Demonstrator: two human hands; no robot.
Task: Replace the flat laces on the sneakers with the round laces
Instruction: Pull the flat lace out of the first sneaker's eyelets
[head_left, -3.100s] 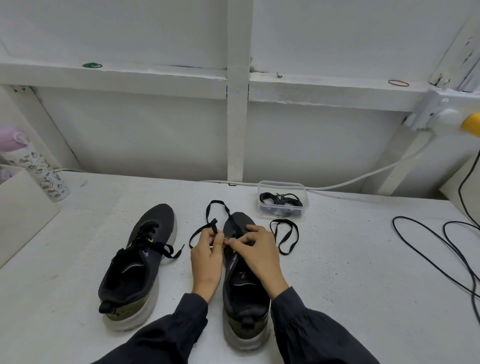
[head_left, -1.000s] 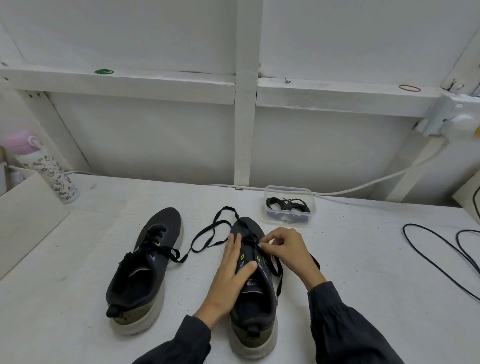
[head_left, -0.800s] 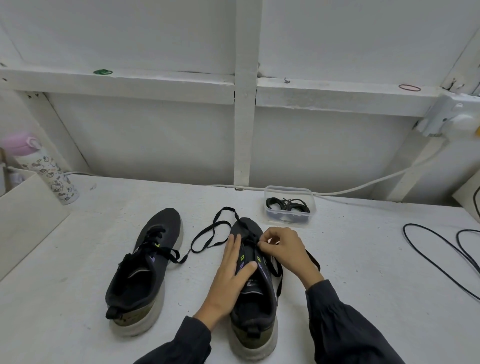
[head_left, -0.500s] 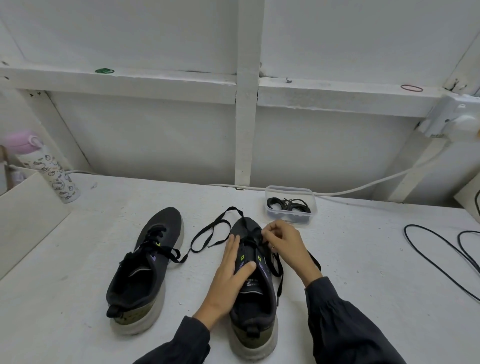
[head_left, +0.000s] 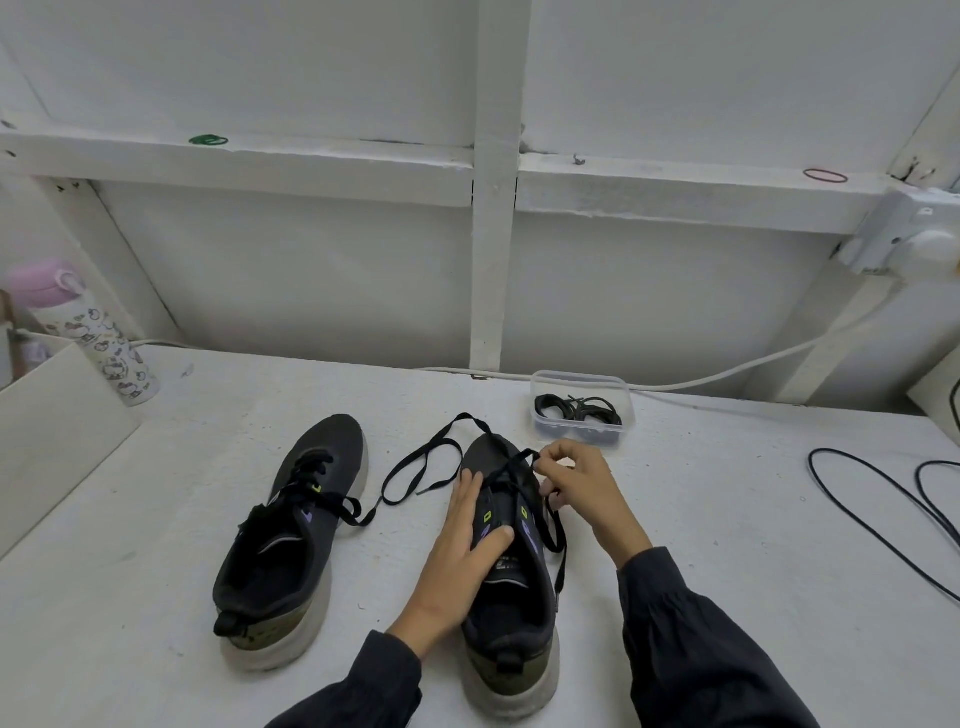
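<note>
The white counter (head_left: 727, 530) carries everything. Two dark sneakers stand on it, toes pointing away from me: the left sneaker (head_left: 322, 457) sits apart with its lace threaded and its ends trailing to the side, and the right sneaker (head_left: 511, 618) is directly in front of me. My left hand (head_left: 457, 551) lies flat on the right sneaker, fingers (head_left: 467, 491) straight along its left side and thumb across the tongue, pressing it down and gripping nothing. My right hand (head_left: 589, 493) is at the toe end of the same shoe, fingers curled, thumb and forefinger pinching the flat lace (head_left: 519, 461) just above the front eyelets. From that pinch the lace runs back into the shoe; one loose part loops out onto the counter between the two sneakers, another hangs down the shoe's right side under my wrist. Beyond my right hand, near but apart, a clear plastic tub (head_left: 582, 378) holds the coiled round laces (head_left: 579, 405).
</note>
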